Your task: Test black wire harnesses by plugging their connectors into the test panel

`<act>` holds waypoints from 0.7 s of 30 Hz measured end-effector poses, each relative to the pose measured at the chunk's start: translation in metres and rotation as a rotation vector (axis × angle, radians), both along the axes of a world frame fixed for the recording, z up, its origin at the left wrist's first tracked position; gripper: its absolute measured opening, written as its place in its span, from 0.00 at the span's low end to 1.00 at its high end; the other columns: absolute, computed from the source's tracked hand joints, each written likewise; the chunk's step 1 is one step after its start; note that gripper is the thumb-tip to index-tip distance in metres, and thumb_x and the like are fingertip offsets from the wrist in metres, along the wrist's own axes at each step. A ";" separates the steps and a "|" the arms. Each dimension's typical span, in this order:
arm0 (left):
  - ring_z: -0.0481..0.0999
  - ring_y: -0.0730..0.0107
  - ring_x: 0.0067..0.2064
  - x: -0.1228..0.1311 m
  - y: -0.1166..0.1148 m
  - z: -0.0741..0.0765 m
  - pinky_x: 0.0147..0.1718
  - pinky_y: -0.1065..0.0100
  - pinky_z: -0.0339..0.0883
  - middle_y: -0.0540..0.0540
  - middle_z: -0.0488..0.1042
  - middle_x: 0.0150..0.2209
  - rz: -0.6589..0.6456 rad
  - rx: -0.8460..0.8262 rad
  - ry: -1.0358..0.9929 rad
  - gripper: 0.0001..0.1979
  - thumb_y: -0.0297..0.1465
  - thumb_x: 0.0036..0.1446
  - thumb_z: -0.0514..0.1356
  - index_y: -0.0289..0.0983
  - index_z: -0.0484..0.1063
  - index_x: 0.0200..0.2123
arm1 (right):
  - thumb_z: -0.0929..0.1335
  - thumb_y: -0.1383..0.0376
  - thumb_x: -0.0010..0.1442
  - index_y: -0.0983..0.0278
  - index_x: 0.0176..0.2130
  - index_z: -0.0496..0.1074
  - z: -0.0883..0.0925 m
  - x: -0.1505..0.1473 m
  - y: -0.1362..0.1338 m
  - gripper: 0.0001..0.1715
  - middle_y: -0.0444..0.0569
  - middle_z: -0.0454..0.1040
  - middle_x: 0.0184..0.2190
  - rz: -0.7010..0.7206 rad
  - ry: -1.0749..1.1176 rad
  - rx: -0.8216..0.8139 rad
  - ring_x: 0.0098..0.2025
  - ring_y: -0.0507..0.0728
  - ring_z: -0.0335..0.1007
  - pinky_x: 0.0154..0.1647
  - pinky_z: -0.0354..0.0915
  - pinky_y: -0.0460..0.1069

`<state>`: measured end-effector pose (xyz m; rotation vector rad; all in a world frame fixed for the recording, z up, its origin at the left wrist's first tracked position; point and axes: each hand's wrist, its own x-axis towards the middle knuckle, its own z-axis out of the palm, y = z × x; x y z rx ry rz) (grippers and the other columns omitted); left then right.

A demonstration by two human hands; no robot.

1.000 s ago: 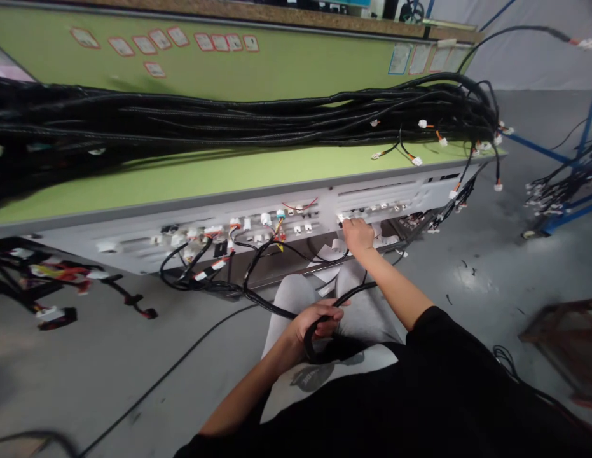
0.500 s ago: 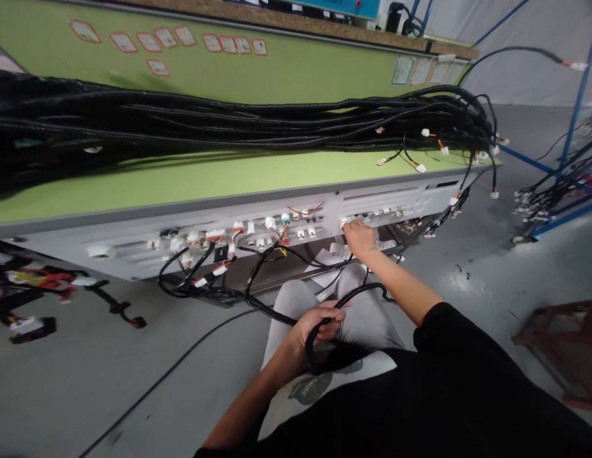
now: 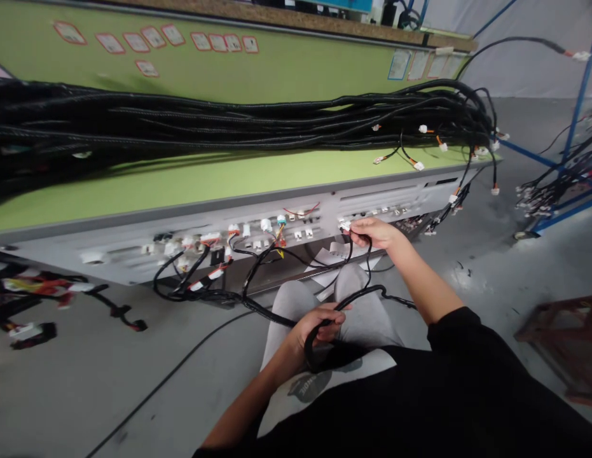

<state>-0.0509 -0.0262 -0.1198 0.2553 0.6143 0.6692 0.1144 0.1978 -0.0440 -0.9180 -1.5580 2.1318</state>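
A green backboard (image 3: 286, 73) rises behind the table (image 3: 257, 175), above the white panel (image 3: 329, 213) along its front edge. It bears small red-bordered labels (image 3: 109, 43) and, higher and right of the panel, a blue-bordered sheet (image 3: 399, 65); their print is too small to read. A thick bundle of black cables (image 3: 229, 117) lies above the panel, its orange-and-white ends hanging by the panel's right end. White connectors and coloured wires crowd the panel's left half. Below the panel, the left hand (image 3: 319, 326) is curled firmly around a black harness (image 3: 269, 313). The right hand (image 3: 376, 233) is at the panel's face, thumb and fingers nearly together beside a white connector (image 3: 344, 224), thin black branches passing by them; whether they grip either, I cannot tell. Nearer the person than the panel, the black shirt (image 3: 419, 394) has a pale print (image 3: 376, 364) with blurred lettering, perhaps including "NDI".
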 end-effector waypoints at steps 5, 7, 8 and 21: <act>0.45 0.84 0.13 0.002 -0.001 -0.002 0.08 0.78 0.35 0.56 0.57 0.20 -0.003 -0.008 0.026 0.13 0.23 0.51 0.58 0.33 0.67 0.42 | 0.73 0.65 0.48 0.68 0.26 0.67 -0.004 -0.003 0.000 0.12 0.43 0.71 0.21 -0.156 0.042 0.037 0.14 0.41 0.49 0.12 0.42 0.39; 0.46 0.85 0.13 0.003 -0.001 -0.006 0.09 0.78 0.35 0.56 0.59 0.22 -0.003 -0.012 0.029 0.12 0.23 0.50 0.58 0.32 0.67 0.41 | 0.71 0.66 0.51 0.67 0.23 0.65 -0.012 -0.012 -0.002 0.12 0.42 0.68 0.17 -0.335 -0.050 0.106 0.12 0.41 0.46 0.12 0.38 0.39; 0.46 0.86 0.14 0.004 0.000 -0.007 0.09 0.78 0.36 0.55 0.60 0.23 -0.001 -0.014 0.029 0.13 0.23 0.49 0.59 0.32 0.67 0.41 | 0.70 0.66 0.52 0.66 0.22 0.64 -0.016 -0.017 -0.003 0.12 0.41 0.67 0.16 -0.418 -0.098 0.141 0.12 0.41 0.45 0.11 0.38 0.40; 0.46 0.87 0.14 0.008 -0.004 -0.005 0.10 0.79 0.38 0.55 0.60 0.22 -0.001 0.006 0.026 0.11 0.23 0.46 0.60 0.32 0.67 0.36 | 0.64 0.68 0.52 0.63 0.21 0.62 -0.035 -0.055 -0.021 0.10 0.41 0.65 0.14 -0.663 -0.247 0.207 0.14 0.46 0.47 0.13 0.43 0.43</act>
